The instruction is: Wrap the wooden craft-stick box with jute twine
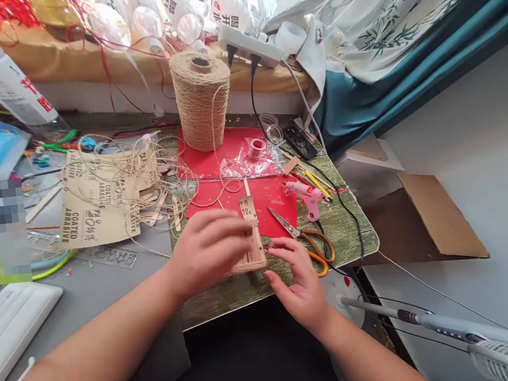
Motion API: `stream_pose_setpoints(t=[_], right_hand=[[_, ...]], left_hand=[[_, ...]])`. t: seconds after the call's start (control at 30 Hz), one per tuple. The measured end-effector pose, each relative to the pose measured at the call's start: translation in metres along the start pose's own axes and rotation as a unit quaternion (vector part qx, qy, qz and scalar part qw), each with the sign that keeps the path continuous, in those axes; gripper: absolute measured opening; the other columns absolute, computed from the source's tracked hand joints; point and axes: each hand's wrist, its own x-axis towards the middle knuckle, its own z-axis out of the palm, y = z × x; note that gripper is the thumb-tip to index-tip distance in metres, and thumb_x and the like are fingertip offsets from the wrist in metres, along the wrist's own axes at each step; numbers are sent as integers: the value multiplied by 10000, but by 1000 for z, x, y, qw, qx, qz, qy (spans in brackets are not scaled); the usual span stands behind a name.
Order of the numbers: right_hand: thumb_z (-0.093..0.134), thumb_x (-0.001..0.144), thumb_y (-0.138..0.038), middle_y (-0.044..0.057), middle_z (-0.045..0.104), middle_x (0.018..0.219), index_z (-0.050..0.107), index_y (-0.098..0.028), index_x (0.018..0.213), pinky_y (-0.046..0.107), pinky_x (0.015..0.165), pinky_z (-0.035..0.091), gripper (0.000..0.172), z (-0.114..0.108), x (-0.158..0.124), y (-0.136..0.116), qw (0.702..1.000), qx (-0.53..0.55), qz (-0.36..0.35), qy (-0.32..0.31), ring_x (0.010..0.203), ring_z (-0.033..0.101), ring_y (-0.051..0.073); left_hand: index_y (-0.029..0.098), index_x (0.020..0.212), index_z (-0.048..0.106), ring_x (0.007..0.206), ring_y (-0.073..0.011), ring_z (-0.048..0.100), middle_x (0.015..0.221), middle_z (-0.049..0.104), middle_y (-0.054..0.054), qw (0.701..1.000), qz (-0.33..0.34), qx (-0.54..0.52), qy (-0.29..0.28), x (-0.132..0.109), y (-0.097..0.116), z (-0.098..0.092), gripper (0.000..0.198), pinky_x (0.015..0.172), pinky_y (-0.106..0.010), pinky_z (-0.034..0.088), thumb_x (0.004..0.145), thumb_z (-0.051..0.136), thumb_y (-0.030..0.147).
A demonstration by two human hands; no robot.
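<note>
The left hand [212, 247], blurred, stretched its fingers close together over a small wooden piece [256, 256] on the counter [212, 305]; whether they gripped it could not be told. The right hand [302, 289] had its fingers gently curved, thumb spread apart from them, just beside the piece. Scissors [301, 233] lay near the right fingers, a pink glue gun [308, 195] beyond them; a twine spool [203, 107] stood beyond the left fingers.
</note>
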Motion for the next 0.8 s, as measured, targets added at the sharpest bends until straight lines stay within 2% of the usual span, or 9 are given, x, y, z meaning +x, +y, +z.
stream_pose_setpoints(t=[0.1,0.2,0.27,0.43,0.53,0.6,0.67,0.73,0.8], right_hand=[[604,1040,-276,96,688,1112,748,-279,1166,436,1000,533,192,-5,-8,-21,987,146,72,-1,1092,652,250],[693,995,-430,67,691,950,792,-256,1035,346,830,556,203,-6,-15,-40,924,326,179,-89,911,657,213],[778,932,-435,47,672,914,804,-250,949,302,764,548,188,-2,-20,-48,880,399,245,-85,855,644,186],[777,931,-397,58,719,976,789,-258,885,341,761,606,147,5,-28,-43,849,450,278,-8,873,703,205],[742,949,-440,60,767,980,747,-287,909,481,863,639,159,-5,-24,-39,869,445,216,9,957,756,271],[730,956,-456,43,766,862,716,-288,893,555,947,610,181,-17,-19,-39,879,439,186,1,942,768,284],[731,961,-458,-7,679,651,694,-276,877,565,961,591,204,-27,-13,-43,879,442,180,-22,739,738,237],[733,962,-461,-64,516,519,680,-252,862,461,788,620,238,-30,-9,-45,866,446,220,-48,513,570,155],[736,961,-457,-88,395,533,672,-222,862,270,544,501,263,-27,-5,-42,851,435,292,-35,456,368,91]], left_hand=[[287,973,777,865,-164,704,1011,807,34,976,218,27,4,5,20,-13,125,660,-328,550,863,807,237],[263,875,790,821,-147,710,992,803,4,957,288,-11,-20,7,39,-11,31,526,-296,506,881,771,239],[277,901,794,858,-152,736,1032,810,-8,953,293,-45,-59,5,46,-5,77,491,-285,501,915,724,245],[408,1168,743,1018,-178,766,1303,761,40,952,188,-119,-210,1,37,-11,264,673,-333,615,998,605,260],[407,1268,683,1086,-208,748,1311,758,19,983,103,-100,-113,4,17,-24,335,861,-388,614,982,641,238],[366,1282,658,1084,-213,735,1239,777,-8,995,-16,-90,-41,9,1,-30,343,969,-426,581,975,646,215],[300,1292,638,1132,-222,703,1231,757,-48,985,-114,-118,-54,15,-11,-31,327,1022,-436,558,967,675,283],[270,1321,625,1218,-241,659,1297,713,-80,968,-155,-142,-135,19,-17,-27,378,1060,-441,539,962,691,367],[283,1372,608,1289,-271,616,1391,659,-100,955,-155,-135,-214,19,-16,-21,453,1092,-473,515,950,699,419]])
